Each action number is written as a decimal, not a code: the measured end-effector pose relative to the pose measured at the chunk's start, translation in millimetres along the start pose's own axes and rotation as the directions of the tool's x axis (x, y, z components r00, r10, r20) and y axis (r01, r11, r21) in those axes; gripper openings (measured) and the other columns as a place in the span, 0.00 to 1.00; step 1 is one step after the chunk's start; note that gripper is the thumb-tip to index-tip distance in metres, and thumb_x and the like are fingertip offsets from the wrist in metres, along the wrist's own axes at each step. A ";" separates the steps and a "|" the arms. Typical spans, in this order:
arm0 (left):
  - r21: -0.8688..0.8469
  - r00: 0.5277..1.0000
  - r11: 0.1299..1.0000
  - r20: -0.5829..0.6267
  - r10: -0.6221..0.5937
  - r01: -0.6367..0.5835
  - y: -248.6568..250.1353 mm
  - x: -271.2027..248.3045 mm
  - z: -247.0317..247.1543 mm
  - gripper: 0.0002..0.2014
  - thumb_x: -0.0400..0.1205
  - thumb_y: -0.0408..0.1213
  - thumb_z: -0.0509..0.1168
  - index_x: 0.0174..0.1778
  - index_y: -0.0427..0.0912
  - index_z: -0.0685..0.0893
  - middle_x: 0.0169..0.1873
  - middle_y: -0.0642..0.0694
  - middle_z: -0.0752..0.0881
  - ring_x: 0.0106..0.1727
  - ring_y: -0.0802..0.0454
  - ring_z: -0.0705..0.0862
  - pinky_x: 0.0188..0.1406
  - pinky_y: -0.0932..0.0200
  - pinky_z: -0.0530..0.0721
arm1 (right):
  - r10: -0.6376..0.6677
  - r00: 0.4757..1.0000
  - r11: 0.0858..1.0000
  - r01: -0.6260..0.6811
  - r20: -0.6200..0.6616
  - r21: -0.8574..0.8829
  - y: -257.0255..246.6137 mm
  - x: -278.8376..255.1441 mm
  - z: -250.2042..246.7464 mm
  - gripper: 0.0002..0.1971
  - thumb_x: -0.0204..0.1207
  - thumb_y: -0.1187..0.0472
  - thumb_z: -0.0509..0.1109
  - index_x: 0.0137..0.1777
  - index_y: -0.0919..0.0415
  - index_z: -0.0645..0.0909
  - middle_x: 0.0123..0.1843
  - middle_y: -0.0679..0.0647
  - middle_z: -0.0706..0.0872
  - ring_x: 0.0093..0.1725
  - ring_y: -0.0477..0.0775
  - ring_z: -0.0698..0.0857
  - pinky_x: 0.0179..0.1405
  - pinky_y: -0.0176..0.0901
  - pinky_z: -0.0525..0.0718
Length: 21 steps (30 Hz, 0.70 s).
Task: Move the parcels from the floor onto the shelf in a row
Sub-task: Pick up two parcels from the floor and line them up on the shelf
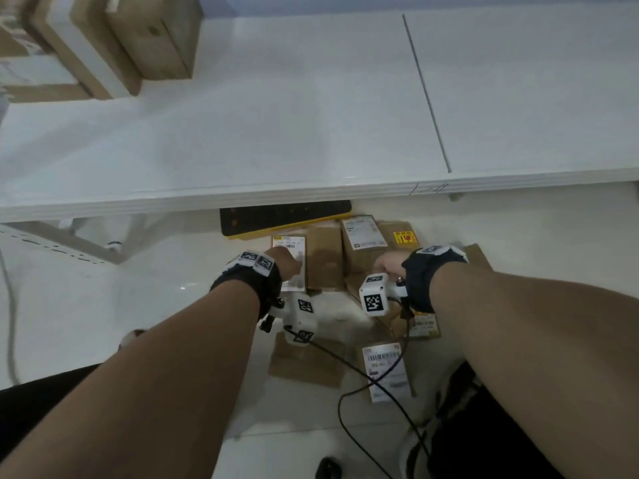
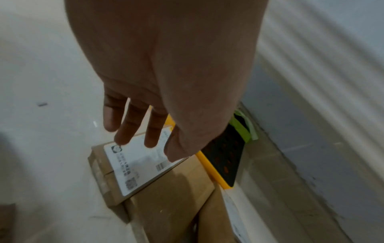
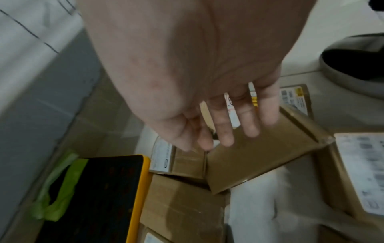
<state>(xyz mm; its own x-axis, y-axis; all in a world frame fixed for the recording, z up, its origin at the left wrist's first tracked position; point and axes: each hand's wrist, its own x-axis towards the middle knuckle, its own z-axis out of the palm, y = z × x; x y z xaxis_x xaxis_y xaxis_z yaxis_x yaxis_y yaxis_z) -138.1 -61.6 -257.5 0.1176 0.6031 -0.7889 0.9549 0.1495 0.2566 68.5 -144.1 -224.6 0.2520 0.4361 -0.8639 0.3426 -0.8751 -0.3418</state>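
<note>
- So both hands are down over the pile of cardboard parcels on the floor, right in front of the white shelf.
- Left hand hangs above the leftmost parcel, the one with the big white label. Fingers are straight and spread, holding nothing; can't tell if the tips touch the label or just hover.
- Right hand is over a plain brown parcel that sits tilted against its neighbours. Fingers loose, nothing held.
- More parcels lie nearer the person, one with a barcode label.
- A black tray with a yellow rim sits behind the pile, partly under the shelf edge.
- Several boxes already stand on the shelf at the far left.
</note>
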 end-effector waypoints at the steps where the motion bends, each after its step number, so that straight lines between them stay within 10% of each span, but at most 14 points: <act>1: -0.010 1.000 1.000 -0.007 -0.016 0.016 -3.4 7.2 3.4 0.20 0.84 0.47 0.62 0.65 0.36 0.79 0.64 0.35 0.83 0.62 0.36 0.83 0.66 0.42 0.82 | 0.021 0.999 0.999 -0.020 -0.037 0.025 2.2 13.7 0.9 0.23 0.82 0.58 0.60 0.75 0.67 0.69 0.61 0.56 0.74 0.36 0.44 0.73 0.40 0.35 0.80; 5: -0.139 0.983 0.974 -0.007 -0.182 0.179 -15.7 36.1 16.6 0.45 0.73 0.56 0.72 0.80 0.40 0.60 0.72 0.35 0.75 0.67 0.33 0.79 0.65 0.39 0.80 | 0.157 0.983 0.984 -0.147 -0.101 0.099 14.9 48.4 2.2 0.32 0.84 0.44 0.55 0.82 0.62 0.60 0.81 0.61 0.67 0.74 0.60 0.73 0.77 0.52 0.68; 8: -0.189 0.982 0.965 -0.002 -0.187 0.183 -16.4 51.8 26.5 0.67 0.46 0.65 0.74 0.82 0.48 0.53 0.74 0.34 0.73 0.69 0.30 0.77 0.64 0.35 0.80 | 0.146 0.985 0.977 -0.128 -0.097 0.168 5.4 57.0 -1.5 0.32 0.83 0.42 0.56 0.80 0.64 0.65 0.75 0.61 0.74 0.74 0.61 0.75 0.68 0.49 0.74; 12: -0.043 0.988 0.987 -0.026 -0.155 0.154 -17.6 49.9 33.6 0.42 0.61 0.62 0.74 0.70 0.59 0.66 0.66 0.38 0.73 0.63 0.33 0.78 0.59 0.44 0.79 | 0.142 0.984 0.957 -0.109 -0.109 0.268 -3.1 82.0 -7.0 0.22 0.80 0.37 0.58 0.50 0.55 0.82 0.48 0.60 0.85 0.38 0.54 0.81 0.49 0.45 0.82; 16: 0.031 0.986 0.986 -0.027 -0.163 0.163 -21.0 55.3 48.1 0.33 0.67 0.62 0.71 0.63 0.55 0.69 0.68 0.38 0.68 0.63 0.32 0.78 0.67 0.36 0.77 | 0.050 0.995 0.978 -0.031 -0.089 0.205 -15.4 64.7 -6.4 0.25 0.89 0.53 0.50 0.79 0.69 0.63 0.76 0.65 0.71 0.42 0.44 0.74 0.22 0.24 0.75; 21: 0.015 0.977 0.979 -0.069 -0.202 0.204 -20.5 61.7 60.5 0.39 0.69 0.57 0.73 0.73 0.50 0.63 0.67 0.38 0.66 0.66 0.29 0.76 0.62 0.35 0.79 | 0.109 0.994 0.950 -0.099 -0.017 0.296 -18.9 74.9 -3.2 0.22 0.87 0.56 0.56 0.76 0.68 0.68 0.71 0.63 0.79 0.65 0.62 0.82 0.63 0.45 0.79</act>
<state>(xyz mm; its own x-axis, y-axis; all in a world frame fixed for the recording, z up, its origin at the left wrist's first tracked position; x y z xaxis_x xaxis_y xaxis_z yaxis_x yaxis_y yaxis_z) -133.9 -74.9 -345.3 -0.0970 0.6126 -0.7844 0.9629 0.2571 0.0818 83.8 -94.3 -281.7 0.3029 0.3419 -0.8896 0.0328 -0.9366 -0.3488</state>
